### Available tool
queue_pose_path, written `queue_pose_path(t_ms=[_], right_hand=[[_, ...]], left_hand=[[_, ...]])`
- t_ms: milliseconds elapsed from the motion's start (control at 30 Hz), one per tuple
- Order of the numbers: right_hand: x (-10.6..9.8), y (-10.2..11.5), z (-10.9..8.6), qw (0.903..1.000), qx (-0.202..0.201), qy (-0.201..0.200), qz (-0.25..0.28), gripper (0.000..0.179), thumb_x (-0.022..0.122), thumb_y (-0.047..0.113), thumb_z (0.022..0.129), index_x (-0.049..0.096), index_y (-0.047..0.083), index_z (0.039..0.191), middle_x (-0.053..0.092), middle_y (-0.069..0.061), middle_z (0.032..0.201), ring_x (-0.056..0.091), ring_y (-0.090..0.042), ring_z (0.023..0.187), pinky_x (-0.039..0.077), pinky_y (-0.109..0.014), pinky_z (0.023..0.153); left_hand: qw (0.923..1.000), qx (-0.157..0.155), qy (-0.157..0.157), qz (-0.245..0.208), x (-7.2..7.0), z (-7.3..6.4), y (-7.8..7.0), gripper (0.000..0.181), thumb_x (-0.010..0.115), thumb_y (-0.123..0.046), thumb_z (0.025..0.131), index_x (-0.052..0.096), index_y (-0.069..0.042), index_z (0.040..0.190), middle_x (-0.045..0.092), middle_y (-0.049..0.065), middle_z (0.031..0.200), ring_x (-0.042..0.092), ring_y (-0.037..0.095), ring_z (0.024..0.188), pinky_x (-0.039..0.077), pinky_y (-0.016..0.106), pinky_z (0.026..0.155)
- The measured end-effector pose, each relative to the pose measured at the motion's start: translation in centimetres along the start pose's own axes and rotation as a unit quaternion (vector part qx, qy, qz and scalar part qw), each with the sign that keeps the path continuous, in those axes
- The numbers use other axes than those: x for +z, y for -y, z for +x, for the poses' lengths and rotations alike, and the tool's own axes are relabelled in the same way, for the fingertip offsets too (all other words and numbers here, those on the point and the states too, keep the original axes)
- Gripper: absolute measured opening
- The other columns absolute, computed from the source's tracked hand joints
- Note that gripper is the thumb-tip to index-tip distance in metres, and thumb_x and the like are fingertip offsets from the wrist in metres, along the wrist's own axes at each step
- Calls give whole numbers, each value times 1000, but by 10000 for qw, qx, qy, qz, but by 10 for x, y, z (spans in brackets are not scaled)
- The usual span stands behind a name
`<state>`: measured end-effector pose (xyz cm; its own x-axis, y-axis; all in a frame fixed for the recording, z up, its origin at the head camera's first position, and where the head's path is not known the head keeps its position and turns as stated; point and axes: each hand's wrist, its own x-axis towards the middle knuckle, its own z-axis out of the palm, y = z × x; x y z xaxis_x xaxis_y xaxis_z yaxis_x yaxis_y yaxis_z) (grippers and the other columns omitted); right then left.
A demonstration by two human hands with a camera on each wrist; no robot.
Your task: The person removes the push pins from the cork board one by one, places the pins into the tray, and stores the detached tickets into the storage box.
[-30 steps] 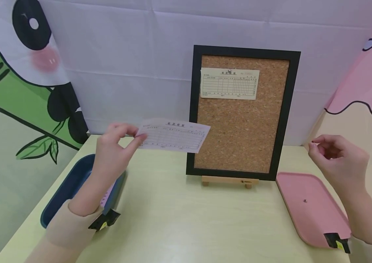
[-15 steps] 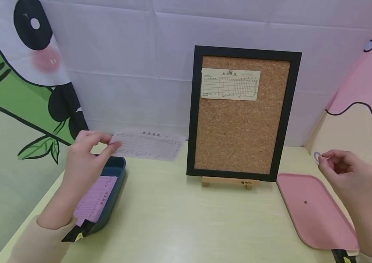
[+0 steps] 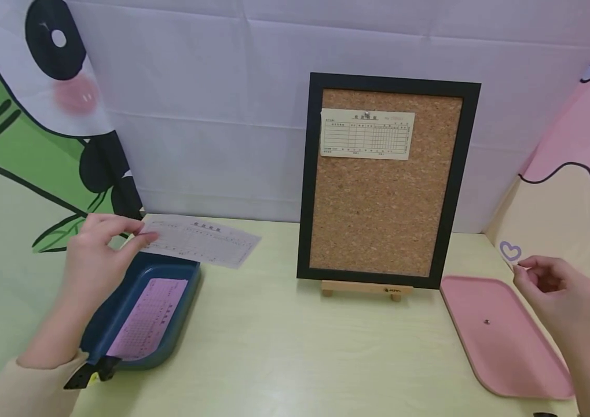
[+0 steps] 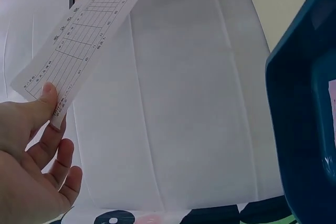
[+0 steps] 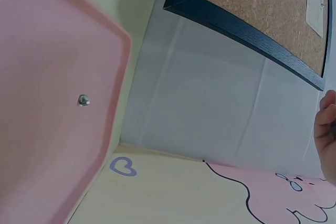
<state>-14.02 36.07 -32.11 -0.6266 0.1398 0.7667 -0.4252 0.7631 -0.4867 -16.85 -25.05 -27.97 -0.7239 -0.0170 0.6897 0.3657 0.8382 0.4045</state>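
Over toward the blue tray the left hand has gone, taking one white slip with it; a second ago that slip was partly in front of the board. Two fingers of that hand, a thumb and a pointer, pinch one end of it, and it hangs in the air by the tray's far end. I see one pink slip lying in that tray. One right hand has gone down a bit, near one pink tray. Its fingers are curled up, but I cannot tell if they hold anything. One little silver pin sits on the pink tray. One more pin holds one cream slip near the board's top, and the board stands on one wooden stand
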Motion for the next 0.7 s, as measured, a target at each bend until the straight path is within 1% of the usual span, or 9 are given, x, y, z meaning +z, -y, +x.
queue_pose_path(t_ms=[167, 267, 400, 467, 567, 700], right_hand=[[-1, -6, -9, 9980, 496, 200, -325, 13, 68, -5, 67, 66, 2, 78, 50, 20, 56, 45, 10, 49, 36, -1, 52], [0, -11, -14, 9956, 710, 339, -517, 15, 69, -3, 68, 66, 6, 78, 50, 21, 56, 45, 11, 49, 36, -2, 51], [2, -19, -20, 9933, 936, 421, -533, 14, 69, -1, 69, 65, 9, 78, 50, 19, 55, 46, 10, 48, 36, -4, 48], [3, -22, -23, 9927, 999, 441, -502, 14, 69, -1, 69, 65, 9, 78, 50, 19, 55, 46, 10, 48, 36, -5, 47], [4, -25, -26, 9921, 1067, 458, -473, 14, 69, -1, 69, 65, 8, 77, 50, 18, 54, 45, 8, 47, 35, -7, 45], [5, -31, -29, 9917, 1093, 462, -486, 13, 69, -1, 69, 65, 8, 77, 49, 17, 54, 44, 8, 46, 34, -8, 44]], left_hand=[[9993, -183, 118, 290, -9, -1, 17, 16, 74, -13, 71, 67, -5, 82, 61, 9, 81, 40, 15, 87, 28, 22, 60], [9988, -118, 152, 455, -14, -1, 28, 16, 75, -13, 69, 68, -6, 81, 63, 10, 80, 39, 15, 83, 26, 21, 58], [9973, -103, 299, 660, -19, 2, 39, 17, 75, -14, 70, 68, -4, 82, 62, 13, 80, 37, 15, 77, 25, 23, 59], [9959, -140, 438, 775, -22, 4, 45, 18, 74, -16, 71, 68, -3, 83, 61, 14, 80, 37, 15, 76, 25, 23, 59], [9936, -139, 692, 881, -26, 6, 54, 17, 73, -16, 73, 67, -3, 82, 61, 14, 78, 39, 19, 77, 27, 28, 60], [9895, -280, 1097, 904, -32, 8, 66, 15, 70, -19, 76, 66, -5, 79, 57, 15, 79, 42, 29, 82, 27, 38, 62]])
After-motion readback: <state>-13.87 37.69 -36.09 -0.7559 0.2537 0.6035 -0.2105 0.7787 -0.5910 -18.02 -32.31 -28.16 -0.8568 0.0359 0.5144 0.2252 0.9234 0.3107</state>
